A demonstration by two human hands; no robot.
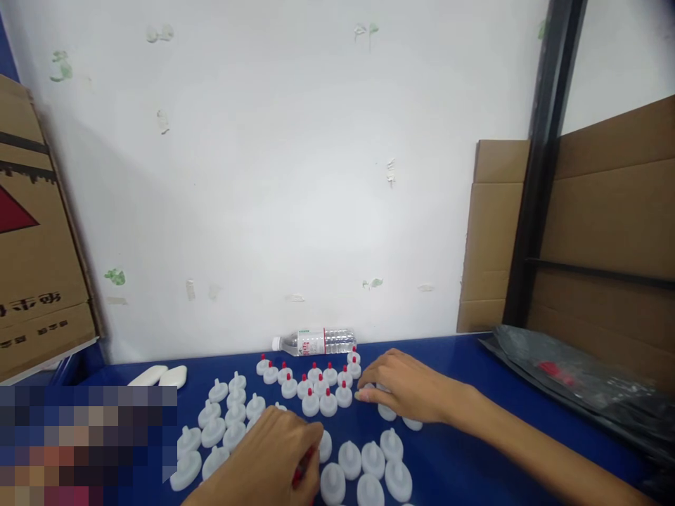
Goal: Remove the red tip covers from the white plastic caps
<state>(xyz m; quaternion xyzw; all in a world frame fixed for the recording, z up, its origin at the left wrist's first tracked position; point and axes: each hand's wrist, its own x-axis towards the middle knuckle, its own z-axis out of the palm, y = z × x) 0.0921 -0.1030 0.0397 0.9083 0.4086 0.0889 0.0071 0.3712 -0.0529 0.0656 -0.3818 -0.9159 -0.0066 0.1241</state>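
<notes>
Your left hand (pixel 268 453) is curled closed around some red tips (pixel 299 472), low over the counter (pixel 448 464) among the plain lids (pixel 373 460). These white lids stand nozzle up in two loose groups, one on each side of that hand. Your right hand (pixel 406 383) reaches farther forward, fingers bent down over more lids; you hide its grip, so I cannot tell whether it holds one. Just left of its fingertips, the red-tipped lids (pixel 328 404) stand clustered. Behind them a clear bottle (pixel 316 342) lies on its side near the wall (pixel 295 176).
</notes>
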